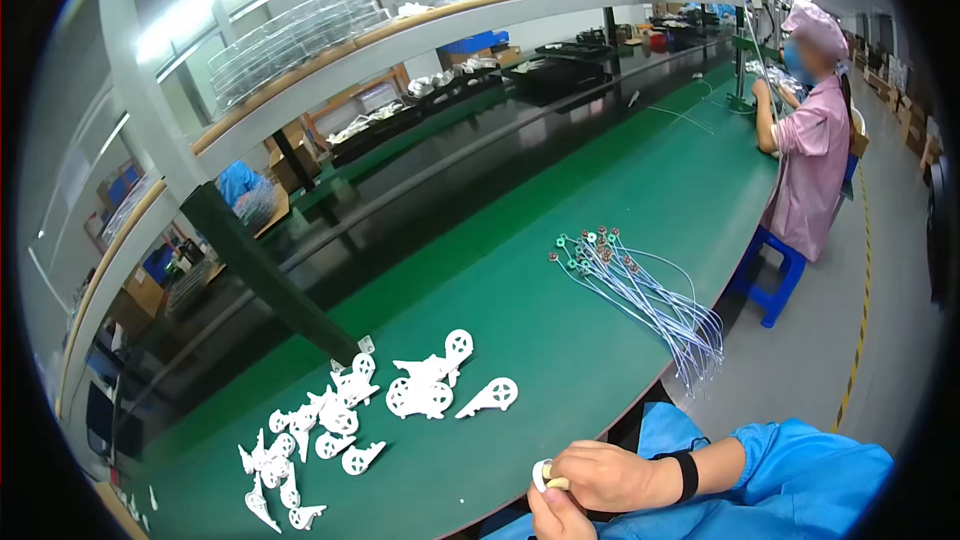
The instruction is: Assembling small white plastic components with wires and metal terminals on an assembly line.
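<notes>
In the head view, the left hand (560,517) and right hand (605,475) are together at the lower edge, right of centre, both pinching one small round white part (541,475). One white wheel-ended piece (490,397) lies alone at lower centre; left of it are a cluster (430,370) of at least three and a larger pile (340,420), too tangled to count. One bundle of pale blue wires (655,312), green and brown at one end, lies right of centre. Upper centre, a long black tray (400,128) holds silvery and white items. Farther right are one co-worker (808,145) and one blue stool (778,258).
</notes>
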Action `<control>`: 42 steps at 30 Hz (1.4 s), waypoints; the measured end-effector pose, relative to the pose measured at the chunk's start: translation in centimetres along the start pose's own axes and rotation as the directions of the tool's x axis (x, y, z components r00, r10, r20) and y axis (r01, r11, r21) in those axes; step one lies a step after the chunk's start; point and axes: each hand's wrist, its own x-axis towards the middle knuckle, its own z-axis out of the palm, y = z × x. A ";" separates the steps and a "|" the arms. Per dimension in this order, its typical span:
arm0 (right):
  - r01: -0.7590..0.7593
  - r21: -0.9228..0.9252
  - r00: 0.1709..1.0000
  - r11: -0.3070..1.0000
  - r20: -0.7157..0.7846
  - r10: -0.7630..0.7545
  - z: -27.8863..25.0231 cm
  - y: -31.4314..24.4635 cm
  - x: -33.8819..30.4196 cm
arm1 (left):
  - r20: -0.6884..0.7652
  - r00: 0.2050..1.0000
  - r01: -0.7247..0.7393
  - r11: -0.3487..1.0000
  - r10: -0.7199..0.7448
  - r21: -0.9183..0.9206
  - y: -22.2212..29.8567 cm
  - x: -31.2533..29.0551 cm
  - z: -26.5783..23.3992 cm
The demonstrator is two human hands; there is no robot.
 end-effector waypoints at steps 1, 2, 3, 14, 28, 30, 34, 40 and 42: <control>-0.038 0.006 0.999 0.999 0.012 0.038 0.1 0.1 0.2 | 0.057 0.997 -0.052 0.986 0.044 0.155 0.2 0.3 -0.2; -0.076 0.010 0.997 0.997 0.023 0.076 0.1 0.3 0.4 | 0.119 0.990 -0.112 0.946 0.079 0.304 0.3 0.7 -0.4; -0.071 0.015 0.997 0.997 0.036 0.070 0.1 -0.3 0.4 | 0.104 0.991 -0.107 0.948 0.079 0.300 0.6 0.3 -0.6; -0.287 0.393 0.934 0.874 0.318 0.164 -2.1 -0.4 8.8 | 0.186 0.980 0.091 0.988 -0.068 -0.122 7.5 1.5 -3.8; -0.400 0.469 0.816 0.788 -0.209 0.538 -14.1 12.4 10.2 | -0.035 0.935 -0.327 0.893 0.354 0.310 7.5 7.3 -6.1; -0.410 0.570 0.781 0.712 -0.184 0.597 -15.8 11.6 7.7 | 0.205 0.849 -0.515 0.675 0.487 0.529 6.5 9.6 -4.6; -0.560 0.379 0.733 0.737 -0.188 0.653 -18.3 13.0 3.1 | 0.506 0.756 -0.615 0.185 0.417 0.767 5.2 15.6 -1.5; -0.643 -0.235 0.761 0.729 -0.091 0.643 -17.7 13.7 1.4 | 0.511 0.823 -0.554 0.152 0.247 0.819 3.7 17.4 -0.4; -0.654 -0.261 0.751 0.710 -0.110 0.652 -17.4 14.2 2.5 | 0.464 0.849 -0.516 0.207 0.252 0.831 3.5 16.8 -0.2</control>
